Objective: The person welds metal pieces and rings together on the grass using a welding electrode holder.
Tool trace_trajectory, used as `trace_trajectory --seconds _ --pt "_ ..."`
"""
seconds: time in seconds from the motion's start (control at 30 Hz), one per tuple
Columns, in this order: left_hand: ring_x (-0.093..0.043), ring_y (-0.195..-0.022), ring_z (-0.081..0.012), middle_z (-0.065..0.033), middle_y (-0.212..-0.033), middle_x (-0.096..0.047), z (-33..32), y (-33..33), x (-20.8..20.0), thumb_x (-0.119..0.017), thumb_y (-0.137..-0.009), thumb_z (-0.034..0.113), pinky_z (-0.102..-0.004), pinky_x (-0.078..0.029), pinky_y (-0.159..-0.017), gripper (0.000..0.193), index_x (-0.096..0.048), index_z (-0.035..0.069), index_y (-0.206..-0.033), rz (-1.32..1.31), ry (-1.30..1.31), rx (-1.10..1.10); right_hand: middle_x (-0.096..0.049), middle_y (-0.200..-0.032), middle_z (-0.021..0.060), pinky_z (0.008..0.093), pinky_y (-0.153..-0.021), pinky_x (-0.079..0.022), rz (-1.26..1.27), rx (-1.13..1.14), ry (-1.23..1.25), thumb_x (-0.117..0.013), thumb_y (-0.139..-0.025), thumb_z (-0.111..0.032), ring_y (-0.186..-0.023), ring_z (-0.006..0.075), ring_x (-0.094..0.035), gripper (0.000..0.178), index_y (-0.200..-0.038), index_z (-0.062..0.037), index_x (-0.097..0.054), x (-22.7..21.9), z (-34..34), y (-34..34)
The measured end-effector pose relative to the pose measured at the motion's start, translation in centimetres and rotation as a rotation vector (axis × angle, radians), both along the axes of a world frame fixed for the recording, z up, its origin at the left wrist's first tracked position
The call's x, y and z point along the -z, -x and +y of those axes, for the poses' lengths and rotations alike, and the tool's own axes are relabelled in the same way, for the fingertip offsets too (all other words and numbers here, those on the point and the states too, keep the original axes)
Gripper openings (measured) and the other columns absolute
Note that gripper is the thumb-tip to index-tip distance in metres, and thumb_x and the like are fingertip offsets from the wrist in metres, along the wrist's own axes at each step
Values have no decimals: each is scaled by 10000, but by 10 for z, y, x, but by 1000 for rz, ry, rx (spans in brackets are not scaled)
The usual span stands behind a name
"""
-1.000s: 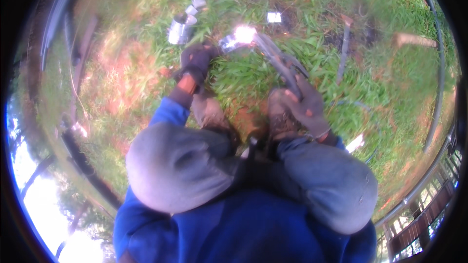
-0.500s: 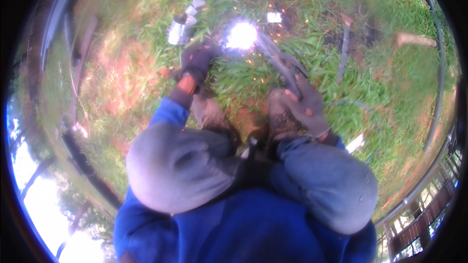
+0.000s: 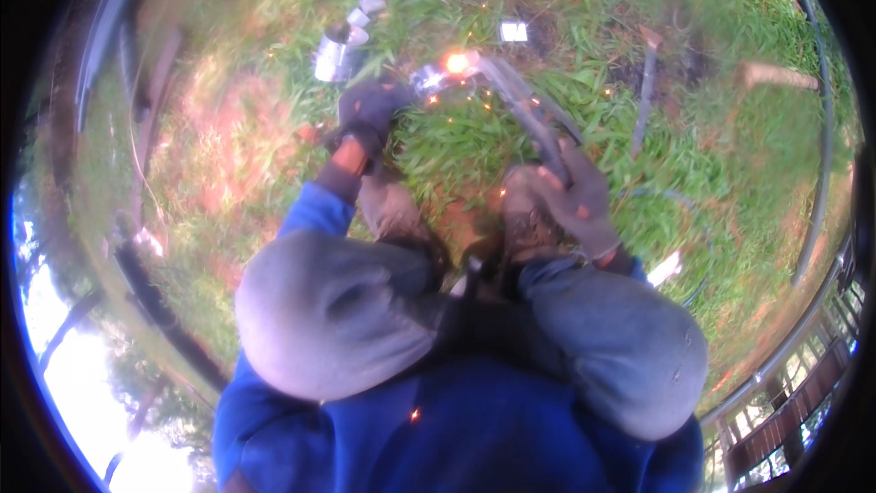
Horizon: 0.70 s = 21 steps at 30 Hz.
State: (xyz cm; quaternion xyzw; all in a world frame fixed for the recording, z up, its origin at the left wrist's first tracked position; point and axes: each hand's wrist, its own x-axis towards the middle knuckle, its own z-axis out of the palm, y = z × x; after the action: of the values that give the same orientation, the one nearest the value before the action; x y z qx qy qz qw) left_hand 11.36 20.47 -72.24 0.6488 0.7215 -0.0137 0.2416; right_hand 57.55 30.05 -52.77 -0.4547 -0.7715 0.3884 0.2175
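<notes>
My left hand (image 3: 370,110), in a dark glove, is closed at the end of a small shiny metal piece (image 3: 426,80) just above the grass. My right hand (image 3: 581,201), also gloved, wraps the handle of a welding electrode holder (image 3: 520,100) that slants up and left toward that piece. Between the holder's tip and the metal shines a small orange glow (image 3: 457,63), with sparks scattered around it. Past my left hand lies a shiny cylindrical metal piece (image 3: 333,59), with smaller grey ones (image 3: 370,7) behind it. My left fingertips are partly hidden.
A hammer with a rusty head (image 3: 647,82) lies on the grass at the right, near a brown cylindrical piece (image 3: 776,75). A small white rectangle (image 3: 514,32) sits beyond the glow. A long dark hose (image 3: 824,146) curves along the right. Metal lengths (image 3: 105,27) lie far left.
The bright white arc has shrunk to a small orange glow, and the metal piece by my left hand shows more clearly. Sparks have spread, one over my blue top. Both hands stay nearly in place.
</notes>
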Motion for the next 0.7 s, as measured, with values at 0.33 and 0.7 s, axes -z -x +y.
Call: trace_trajectory --seconds 0.33,0.7 --pt "-672 -1103 -110 16 -1249 -739 0 -6 9 -631 -1099 106 -293 -567 -928 294 -759 123 -1364 -366 27 -408 -728 -976 222 501 -771 -586 -50 -25 20 -868 -890 -241 -867 427 -743 645 -1471 -65 -649 -5 -1 3" --pt "-646 -1043 -91 52 -1161 -726 -14 14 46 -610 -1138 355 -302 -525 -893 281 -777 178 -1277 -570 -35 -506 -738 -1059 206 504 -797 -590 -76 -53 52 -910 -846 -255 -925 432 -741 731 -1488 -40 -635 -5 0 3"
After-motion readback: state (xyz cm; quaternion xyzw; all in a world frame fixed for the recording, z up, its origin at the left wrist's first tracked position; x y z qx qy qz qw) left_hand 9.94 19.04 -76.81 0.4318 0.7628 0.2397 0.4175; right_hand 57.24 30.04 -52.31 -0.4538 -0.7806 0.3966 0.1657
